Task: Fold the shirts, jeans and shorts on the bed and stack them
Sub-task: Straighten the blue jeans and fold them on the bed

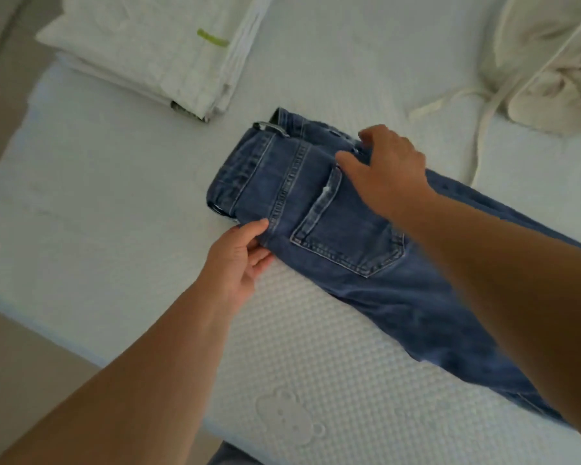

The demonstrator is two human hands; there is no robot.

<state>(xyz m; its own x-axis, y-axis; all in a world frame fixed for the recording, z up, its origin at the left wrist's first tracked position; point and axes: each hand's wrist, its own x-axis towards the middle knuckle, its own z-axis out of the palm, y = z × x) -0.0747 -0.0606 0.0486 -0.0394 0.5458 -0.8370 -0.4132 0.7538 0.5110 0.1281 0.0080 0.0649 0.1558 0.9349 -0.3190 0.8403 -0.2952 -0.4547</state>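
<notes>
Head: both hands [239,260] [388,169] on jeans [332,229], bed [114,196].

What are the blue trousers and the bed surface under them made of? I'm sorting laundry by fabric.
The jeans: denim, apparently cotton, faded matte blue, with pale contrast stitching round the back pocket. The bed: white knitted or quilted cover, judging by its dimpled texture; fibre unclear.
</notes>
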